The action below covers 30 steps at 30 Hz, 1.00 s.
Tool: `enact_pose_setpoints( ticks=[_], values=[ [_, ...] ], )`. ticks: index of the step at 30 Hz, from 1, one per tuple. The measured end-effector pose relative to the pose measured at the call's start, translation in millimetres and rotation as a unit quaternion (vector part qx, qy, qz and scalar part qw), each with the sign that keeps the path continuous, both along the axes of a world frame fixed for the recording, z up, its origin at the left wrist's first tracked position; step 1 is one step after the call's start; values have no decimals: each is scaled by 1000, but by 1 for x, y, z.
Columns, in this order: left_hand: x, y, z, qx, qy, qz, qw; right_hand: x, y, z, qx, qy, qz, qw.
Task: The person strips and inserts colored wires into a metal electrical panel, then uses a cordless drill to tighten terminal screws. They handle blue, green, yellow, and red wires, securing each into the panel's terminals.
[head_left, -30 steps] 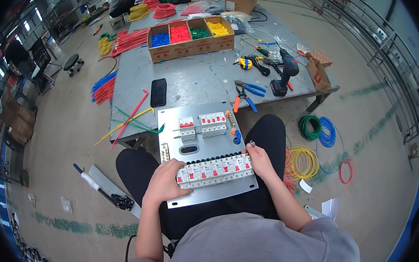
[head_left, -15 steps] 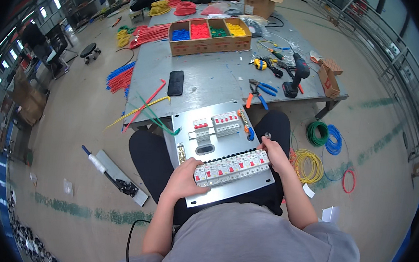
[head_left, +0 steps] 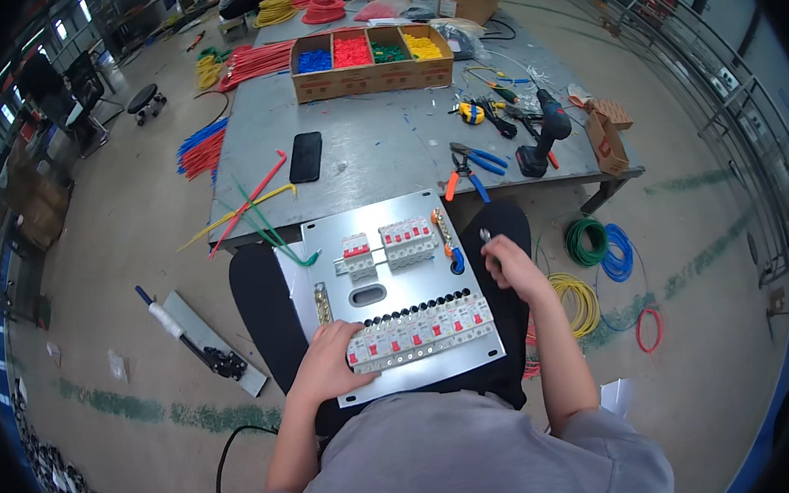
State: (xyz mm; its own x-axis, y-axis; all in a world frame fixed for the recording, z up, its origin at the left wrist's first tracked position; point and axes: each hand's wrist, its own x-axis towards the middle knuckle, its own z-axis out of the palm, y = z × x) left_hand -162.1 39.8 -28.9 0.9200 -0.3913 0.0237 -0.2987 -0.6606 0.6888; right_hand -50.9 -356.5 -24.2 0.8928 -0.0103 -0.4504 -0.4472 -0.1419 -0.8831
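Grey metal is filling the middle of the view: a mounting plate (head_left: 382, 287) is lying tilted across the person's lap, just near the grey worktable (head_left: 374, 152). A long row of circuit breakers with red levers (head_left: 420, 330) is sitting along the near edge of the plate, and two smaller groups of breakers (head_left: 387, 246) are standing on its far part.

The left hand (head_left: 330, 360) is lying spread on the near left corner of the plate, the fingers touching the left end of the long row, so it is holding the plate steady. The right hand (head_left: 509, 267) is hovering just beside the right edge of the plate, fingers pressed together around a small screwdriver (head_left: 485, 238) whose metal tip is showing above the fist.

I judge that the fitting of the breakers is in hand, with the tool lifted off the plate. A next move is calling for the tip to be brought to a terminal while the left hand is pressing the plate down.

Blue-handled pliers (head_left: 470, 164) and a cordless drill (head_left: 544, 133) are lying far on the table.
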Motion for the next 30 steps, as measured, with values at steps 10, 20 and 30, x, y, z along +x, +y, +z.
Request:
enact_pose_setpoints(
  ticks=[10, 20, 30],
  values=[
    [64, 35, -6, -12, -59, 62, 996, 223, 33, -46, -433, -161, 161, 872],
    [171, 38, -73, 285, -105, 170, 937, 214, 57, -69, -362, -227, 65, 902],
    [187, 28, -85, 287, -41, 223, 931, 181, 59, -94, -7, 65, -56, 996]
  ],
)
